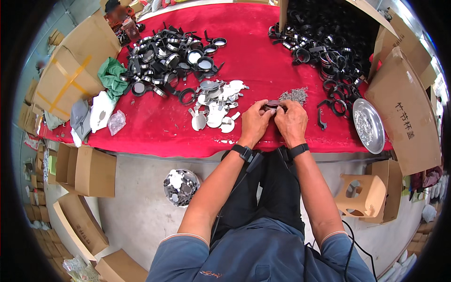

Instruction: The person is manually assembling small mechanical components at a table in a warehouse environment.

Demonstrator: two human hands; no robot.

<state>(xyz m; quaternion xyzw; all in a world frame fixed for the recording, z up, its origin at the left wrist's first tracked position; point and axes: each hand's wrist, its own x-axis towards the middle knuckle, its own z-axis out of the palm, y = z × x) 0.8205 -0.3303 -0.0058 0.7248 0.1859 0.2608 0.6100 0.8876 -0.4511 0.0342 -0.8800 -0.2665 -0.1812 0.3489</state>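
Near the table's front edge, my left hand point(254, 124) and my right hand point(292, 124) meet around a small dark round lid part point(273, 103). Fingers and thumbs of both hands are closed on its sides, hiding much of it. Just beyond my right hand is a heap of small metal pins point(295, 95). To the left of my left hand lies a pile of flat silvery and white discs with tabs point(217, 112). A loose black curved handle piece point(322, 120) rests right of my right hand.
Black ring lids point(162, 58) are heaped at the far left; more black lids point(331, 56) spill from a carton at right. A steel tray point(368, 126) holds small metal pieces. Below the table stand a bucket of discs point(182, 188) and a tan stool point(361, 195).
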